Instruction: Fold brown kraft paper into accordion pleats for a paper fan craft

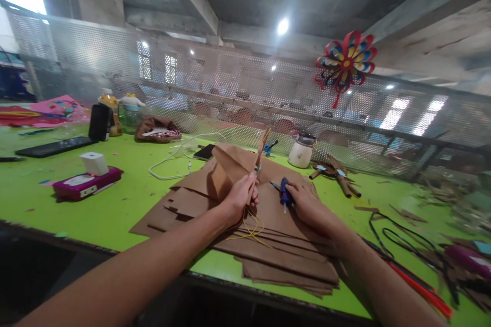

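My left hand [242, 197] is closed around a narrow, upright brown paper piece [262, 149]. A loose yellow cord [253, 234] hangs below that hand in loops. My right hand [307, 203] grips a small blue glue gun [284, 192], its tip turned left toward the paper piece. Between tip and paper there is a visible gap. Both hands are above a fanned stack of brown paper sheets [284, 260], with one sheet raised behind my left hand.
Behind stands a perforated metal screen [215, 82] with a colourful paper flower [347, 64]. A white jar [302, 150] and brown paper rolls [341, 179] lie right of the stack. Black cable [399, 237] curls at right. A purple power strip [88, 184] sits left.
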Action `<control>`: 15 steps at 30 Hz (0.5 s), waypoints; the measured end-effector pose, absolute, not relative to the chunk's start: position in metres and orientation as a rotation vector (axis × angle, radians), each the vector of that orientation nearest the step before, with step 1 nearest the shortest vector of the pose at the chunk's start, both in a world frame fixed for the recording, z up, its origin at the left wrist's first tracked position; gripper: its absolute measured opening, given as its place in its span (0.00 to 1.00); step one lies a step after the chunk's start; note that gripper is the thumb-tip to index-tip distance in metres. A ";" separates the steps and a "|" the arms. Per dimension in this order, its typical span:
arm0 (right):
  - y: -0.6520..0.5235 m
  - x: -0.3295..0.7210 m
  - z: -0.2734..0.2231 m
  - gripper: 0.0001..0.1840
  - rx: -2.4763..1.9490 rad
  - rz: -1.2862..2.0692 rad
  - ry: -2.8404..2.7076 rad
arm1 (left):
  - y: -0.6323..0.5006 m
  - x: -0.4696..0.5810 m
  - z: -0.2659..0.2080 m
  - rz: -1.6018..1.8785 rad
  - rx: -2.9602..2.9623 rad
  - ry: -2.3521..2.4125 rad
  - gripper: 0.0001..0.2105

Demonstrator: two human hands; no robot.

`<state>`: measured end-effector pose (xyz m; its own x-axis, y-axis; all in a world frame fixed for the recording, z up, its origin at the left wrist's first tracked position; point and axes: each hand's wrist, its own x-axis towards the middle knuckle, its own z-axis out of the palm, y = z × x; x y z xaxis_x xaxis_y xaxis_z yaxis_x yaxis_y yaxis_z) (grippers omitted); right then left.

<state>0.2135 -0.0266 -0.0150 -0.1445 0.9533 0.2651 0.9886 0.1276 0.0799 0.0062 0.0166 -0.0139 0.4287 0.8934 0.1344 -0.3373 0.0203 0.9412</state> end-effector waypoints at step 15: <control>-0.026 0.264 0.014 0.30 -1.939 0.162 -1.864 | 0.017 0.006 -0.015 0.992 1.206 0.549 0.16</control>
<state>0.2645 -0.0260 0.0141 0.0832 0.9727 0.2166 0.9207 0.0082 -0.3902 0.0056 0.0173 -0.0146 0.4915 0.8590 0.1432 -0.3350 0.0347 0.9416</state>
